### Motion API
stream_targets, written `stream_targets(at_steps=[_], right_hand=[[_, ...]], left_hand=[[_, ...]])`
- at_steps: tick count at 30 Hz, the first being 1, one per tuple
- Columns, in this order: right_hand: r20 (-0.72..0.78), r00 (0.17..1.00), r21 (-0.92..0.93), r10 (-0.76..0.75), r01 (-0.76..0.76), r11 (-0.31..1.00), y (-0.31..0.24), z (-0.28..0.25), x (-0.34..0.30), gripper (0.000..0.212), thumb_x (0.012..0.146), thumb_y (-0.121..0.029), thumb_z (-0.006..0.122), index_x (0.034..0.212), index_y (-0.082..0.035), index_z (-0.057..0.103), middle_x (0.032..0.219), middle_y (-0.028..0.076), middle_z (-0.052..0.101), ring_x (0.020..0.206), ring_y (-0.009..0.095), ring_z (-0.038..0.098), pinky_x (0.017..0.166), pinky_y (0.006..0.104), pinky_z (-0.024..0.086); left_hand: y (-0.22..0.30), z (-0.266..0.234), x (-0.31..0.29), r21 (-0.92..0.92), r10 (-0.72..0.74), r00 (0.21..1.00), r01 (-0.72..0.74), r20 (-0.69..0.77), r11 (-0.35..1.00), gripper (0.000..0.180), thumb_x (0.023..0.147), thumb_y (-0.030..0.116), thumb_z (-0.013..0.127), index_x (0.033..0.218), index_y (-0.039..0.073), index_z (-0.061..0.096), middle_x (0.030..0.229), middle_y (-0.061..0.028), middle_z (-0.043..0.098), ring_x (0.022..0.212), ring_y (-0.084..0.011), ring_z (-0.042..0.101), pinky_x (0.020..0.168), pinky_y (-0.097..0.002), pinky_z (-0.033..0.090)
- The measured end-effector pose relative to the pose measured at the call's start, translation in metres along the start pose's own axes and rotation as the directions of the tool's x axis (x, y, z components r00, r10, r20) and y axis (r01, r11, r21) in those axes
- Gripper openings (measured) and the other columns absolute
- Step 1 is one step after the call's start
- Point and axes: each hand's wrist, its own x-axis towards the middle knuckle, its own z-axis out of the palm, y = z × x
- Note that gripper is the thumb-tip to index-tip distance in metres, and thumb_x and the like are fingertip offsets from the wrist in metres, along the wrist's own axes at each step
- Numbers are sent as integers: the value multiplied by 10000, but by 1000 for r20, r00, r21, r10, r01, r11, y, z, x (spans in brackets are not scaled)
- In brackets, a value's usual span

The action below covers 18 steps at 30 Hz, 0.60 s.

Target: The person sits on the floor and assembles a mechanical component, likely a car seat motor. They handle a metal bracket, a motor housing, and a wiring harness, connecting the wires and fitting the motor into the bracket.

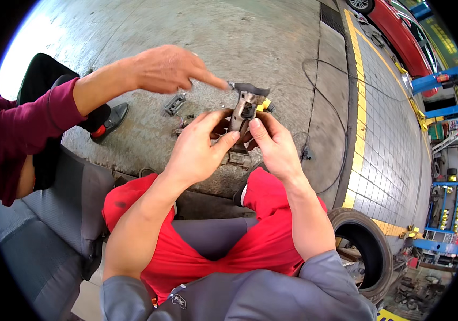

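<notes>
A worn grey metal housing with a dark, flat-topped end and an opening in its side is held upright between my hands, in front of my knees. My left hand grips its lower left side, thumb across the front. On the lower right, my right hand closes round it, thumb pressed near the opening. Another person's hand, in a maroon sleeve, reaches from the left with its index finger pointing at the top end. Behind the housing shows a yellow item, partly hidden.
A small grey metal part lies on the concrete floor. At right, a black cable curves across the floor, near a tyre beside my seat. A grey car seat stands left. Farther off are a red car and blue lift arms.
</notes>
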Motion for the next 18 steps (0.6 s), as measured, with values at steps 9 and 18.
stream_targets(at_steps=[9, 18], right_hand=[[126, 991, 88, -42, 31, 996, -3, -6, -5, 465, 1047, -256, 693, 1405, 21, 587, 1206, 62, 698, 1020, 128, 626, 888, 301, 524], [171, 985, 162, -6, -23, 987, -6, -8, -6, 506, 1000, -237, 752, 1413, 4, 588, 1205, 58, 695, 1064, 133, 643, 927, 309, 529]], left_hand=[[15, -8, 5, -463, -178, 974, 223, 140, 858, 462, 958, 124, 780, 1347, -66, 618, 1212, -144, 740, 1105, -186, 708, 973, -351, 566], [23, -14, 4, -289, -242, 949, 295, 204, 911, 494, 931, 87, 800, 1359, -76, 617, 1217, -125, 737, 1120, -181, 700, 1015, -352, 550]])
